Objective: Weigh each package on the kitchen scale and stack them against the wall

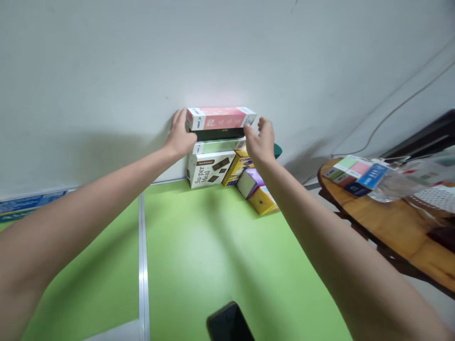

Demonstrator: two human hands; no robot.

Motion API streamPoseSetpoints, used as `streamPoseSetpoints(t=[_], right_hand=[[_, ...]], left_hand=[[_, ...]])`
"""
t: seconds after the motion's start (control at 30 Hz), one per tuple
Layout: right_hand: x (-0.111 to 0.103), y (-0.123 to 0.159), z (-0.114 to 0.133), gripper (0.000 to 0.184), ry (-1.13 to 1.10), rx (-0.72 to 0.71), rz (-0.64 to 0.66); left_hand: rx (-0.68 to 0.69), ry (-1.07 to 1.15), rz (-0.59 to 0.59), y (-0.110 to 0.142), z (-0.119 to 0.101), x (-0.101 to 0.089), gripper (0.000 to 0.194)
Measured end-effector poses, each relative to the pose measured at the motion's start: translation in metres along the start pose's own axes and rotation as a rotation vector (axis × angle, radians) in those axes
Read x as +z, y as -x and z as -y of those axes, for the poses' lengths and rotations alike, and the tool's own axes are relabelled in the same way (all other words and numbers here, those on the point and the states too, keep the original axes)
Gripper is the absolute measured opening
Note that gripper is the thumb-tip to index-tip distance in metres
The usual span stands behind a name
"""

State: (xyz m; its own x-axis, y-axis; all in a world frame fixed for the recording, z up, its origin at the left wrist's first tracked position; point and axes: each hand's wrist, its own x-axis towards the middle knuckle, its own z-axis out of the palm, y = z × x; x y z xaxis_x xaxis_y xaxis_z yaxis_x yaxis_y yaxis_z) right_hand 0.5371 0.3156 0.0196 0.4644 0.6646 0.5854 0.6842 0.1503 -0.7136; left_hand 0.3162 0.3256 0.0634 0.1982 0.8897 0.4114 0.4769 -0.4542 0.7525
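Note:
A pink-and-white box [223,118] lies on top of a stack against the wall. Under it are a black box [220,134], a pale green box [222,146] and a white "Super Meal" box [211,169] standing on edge. My left hand [180,135] is at the stack's left end, fingers along the pink box's end and thumb by the black box. At the right end my right hand [260,139] has its thumb on the pink box's front corner and its fingers curled beside the end. A yellow box [236,168] stands next to the white one, partly behind my right hand.
A purple-and-white box [249,182] and a smaller yellow box [263,201] sit on the green table [185,255]. A phone [230,323] lies near the front. To the right, a wooden table [384,218] bears colourful boxes [357,174] and a clear plastic bag [408,177].

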Motion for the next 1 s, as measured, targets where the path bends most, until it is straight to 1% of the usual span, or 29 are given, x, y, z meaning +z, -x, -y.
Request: streamPoseSetpoints(t=[0.07, 0.1, 0.13, 0.17, 0.2, 0.27, 0.33, 0.37, 0.43, 0.5, 0.6, 0.67, 0.73, 0.8, 0.83, 0.87, 0.9, 0.97, 1.0], right_hand=[[-0.016, 0.026, 0.02, 0.041, 0.066, -0.093, 0.005], [-0.023, 0.042, 0.03, 0.04, 0.098, -0.154, 0.034], [-0.029, 0.059, 0.041, 0.039, 0.12, -0.208, 0.084], [-0.033, 0.077, 0.052, 0.038, 0.127, -0.246, 0.164], [-0.036, 0.096, 0.063, 0.038, 0.118, -0.267, 0.273], [-0.039, 0.137, 0.086, 0.036, 0.07, -0.268, 0.564], [-0.036, 0.178, 0.109, 0.033, 0.003, -0.26, 0.864], [-0.034, 0.197, 0.121, 0.033, -0.033, -0.265, 0.987], [-0.026, 0.234, 0.146, 0.034, -0.122, -0.284, 1.179], [-0.015, 0.264, 0.172, 0.038, -0.217, -0.291, 1.327], [0.009, 0.298, 0.211, 0.042, -0.34, -0.26, 1.506], [0.032, 0.312, 0.234, 0.041, -0.405, -0.24, 1.595], [0.059, 0.321, 0.252, 0.036, -0.449, -0.232, 1.674], [0.091, 0.325, 0.264, 0.033, -0.456, -0.185, 1.717], [0.108, 0.325, 0.267, 0.033, -0.446, -0.132, 1.707], [0.126, 0.325, 0.269, 0.035, -0.43, -0.06, 1.666], [0.144, 0.324, 0.269, 0.039, -0.408, 0.021, 1.594], [0.18, 0.32, 0.265, 0.048, -0.357, 0.168, 1.39], [0.198, 0.317, 0.262, 0.053, -0.331, 0.225, 1.283]], left_hand=[[-0.096, -0.084, 0.086, 0.023, -0.001, -0.016, 0.076], [-0.127, -0.13, 0.14, 0.038, 0.0, -0.024, 0.076], [-0.138, -0.169, 0.194, 0.053, 0.002, -0.031, 0.073], [-0.141, -0.2, 0.251, 0.07, 0.006, -0.038, 0.07], [-0.144, -0.216, 0.307, 0.087, 0.01, -0.045, 0.068], [-0.16, -0.191, 0.403, 0.125, 0.02, -0.058, 0.067], [-0.204, -0.098, 0.48, 0.166, 0.029, -0.072, 0.07], [-0.228, -0.04, 0.515, 0.187, 0.034, -0.08, 0.071], [-0.262, 0.079, 0.569, 0.227, 0.045, -0.098, 0.07], [-0.299, 0.191, 0.574, 0.264, 0.058, -0.119, 0.062], [-0.393, 0.341, 0.481, 0.309, 0.082, -0.152, 0.051], [-0.453, 0.427, 0.409, 0.328, 0.1, -0.175, 0.047], [-0.473, 0.475, 0.356, 0.337, 0.12, -0.196, 0.045], [-0.468, 0.43, 0.282, 0.334, 0.142, -0.217, 0.046], [-0.489, 0.367, 0.195, 0.329, 0.154, -0.229, 0.048], [-0.535, 0.291, 0.075, 0.322, 0.167, -0.241, 0.051], [-0.597, 0.214, -0.064, 0.313, 0.181, -0.253, 0.054], [-0.729, 0.106, -0.321, 0.294, 0.212, -0.278, 0.062], [-0.774, 0.08, -0.406, 0.284, 0.228, -0.289, 0.066]])
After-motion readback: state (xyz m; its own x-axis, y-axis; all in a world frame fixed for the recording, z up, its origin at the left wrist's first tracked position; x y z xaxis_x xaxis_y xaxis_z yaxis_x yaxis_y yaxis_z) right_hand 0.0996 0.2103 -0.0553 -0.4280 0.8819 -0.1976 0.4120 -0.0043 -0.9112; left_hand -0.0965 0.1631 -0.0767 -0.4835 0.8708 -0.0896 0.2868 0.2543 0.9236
